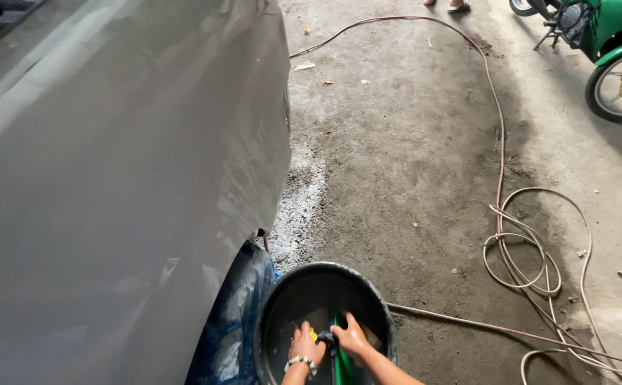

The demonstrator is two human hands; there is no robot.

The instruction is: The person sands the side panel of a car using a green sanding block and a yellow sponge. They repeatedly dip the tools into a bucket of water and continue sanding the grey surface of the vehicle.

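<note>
Both of my hands are inside a black round bucket [275, 299] on the concrete floor at the bottom centre. My left hand [305, 347], with a beaded bracelet on its wrist, rests near a small yellow thing [313, 334]. My right hand [351, 337] lies on a green object [342, 367] with a dark part between the two hands. What each hand grips is too small to make out. A grey car body [125, 178] fills the left side, right next to the bucket.
A blue part of the car [236, 314] sits under the grey panel beside the bucket. Coiled hoses [532, 257] lie on the floor at right. A green motorbike [610, 43] stands at the top right. Someone's feet [450, 6] show at the top.
</note>
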